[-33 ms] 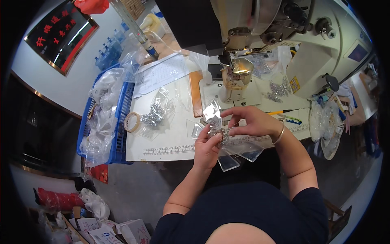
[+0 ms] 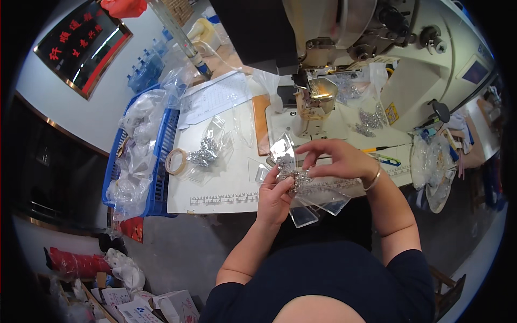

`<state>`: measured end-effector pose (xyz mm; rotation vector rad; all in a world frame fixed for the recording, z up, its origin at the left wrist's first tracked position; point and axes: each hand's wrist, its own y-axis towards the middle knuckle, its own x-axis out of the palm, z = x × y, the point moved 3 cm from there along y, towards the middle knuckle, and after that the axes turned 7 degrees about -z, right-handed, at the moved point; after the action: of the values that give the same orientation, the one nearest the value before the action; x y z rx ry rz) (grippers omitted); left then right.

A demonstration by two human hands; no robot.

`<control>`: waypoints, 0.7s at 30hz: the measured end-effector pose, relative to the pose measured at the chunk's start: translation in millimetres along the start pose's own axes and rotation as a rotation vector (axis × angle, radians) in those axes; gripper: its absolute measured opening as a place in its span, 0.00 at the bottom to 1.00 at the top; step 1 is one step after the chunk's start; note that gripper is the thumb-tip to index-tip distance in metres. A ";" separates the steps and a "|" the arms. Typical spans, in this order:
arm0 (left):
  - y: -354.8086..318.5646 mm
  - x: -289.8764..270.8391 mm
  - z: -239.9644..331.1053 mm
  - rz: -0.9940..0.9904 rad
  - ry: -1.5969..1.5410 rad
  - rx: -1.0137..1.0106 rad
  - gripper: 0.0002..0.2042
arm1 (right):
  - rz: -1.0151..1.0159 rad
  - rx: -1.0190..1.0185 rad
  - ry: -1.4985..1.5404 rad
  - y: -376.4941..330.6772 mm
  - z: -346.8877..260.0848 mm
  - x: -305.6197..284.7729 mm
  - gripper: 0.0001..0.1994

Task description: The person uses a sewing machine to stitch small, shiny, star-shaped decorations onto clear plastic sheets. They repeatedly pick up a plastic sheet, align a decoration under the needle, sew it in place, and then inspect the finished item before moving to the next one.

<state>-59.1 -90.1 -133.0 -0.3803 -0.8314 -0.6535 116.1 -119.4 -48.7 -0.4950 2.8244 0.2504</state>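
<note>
My left hand (image 2: 276, 199) is closed on a bunch of shiny silver bead-like ornaments (image 2: 293, 178), the thumb lying across it. Clear plastic strips (image 2: 329, 202) fan out from the bunch, and one bright clear piece (image 2: 282, 146) stands up on its far side. My right hand (image 2: 342, 160) is bent over from the right, its fingers spread and curved. The tips reach the right edge of the silver bunch; whether they pinch a small piece is too fine to make out. Both hands are above the table's front edge, before the sewing machine (image 2: 318, 99).
On the white table (image 2: 221, 185) are a tape roll (image 2: 176, 161), a bag of silver ornaments (image 2: 203, 153), paper sheets (image 2: 212, 99) and more silver pieces (image 2: 371, 118). A blue basket (image 2: 157, 188) full of plastic bags stands left. Right lie an orange-and-black pen-like tool (image 2: 377, 148) and green-handled snippers (image 2: 389, 160).
My right hand's fingertips have shifted slightly to the right, a little off the silver bunch. The left hand keeps its hold, and the whole view has moved very slightly.
</note>
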 end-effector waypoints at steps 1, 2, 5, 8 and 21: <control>-1.8 0.9 3.2 0.004 -0.059 -0.038 0.20 | 0.104 -0.012 0.119 -5.5 5.1 -9.5 0.20; -2.3 4.7 7.4 -0.033 -0.110 -0.072 0.20 | 0.215 -0.024 0.233 -14.7 12.2 -22.4 0.20; -5.5 13.1 16.1 -0.135 -0.276 -0.169 0.22 | 0.405 -0.108 -0.191 -22.6 11.2 -30.7 0.23; -6.6 15.9 11.8 -0.173 -0.234 -0.256 0.20 | 0.341 -0.298 -0.489 -21.9 -4.7 1.2 0.27; -2.6 7.9 -4.4 -0.184 -0.203 -0.389 0.19 | 0.242 -0.534 -0.637 -23.1 -21.6 31.0 0.09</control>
<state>-54.4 -97.4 -129.4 -0.7377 -0.9391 -0.9639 91.3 -155.1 -39.8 -0.1238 2.1612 1.0231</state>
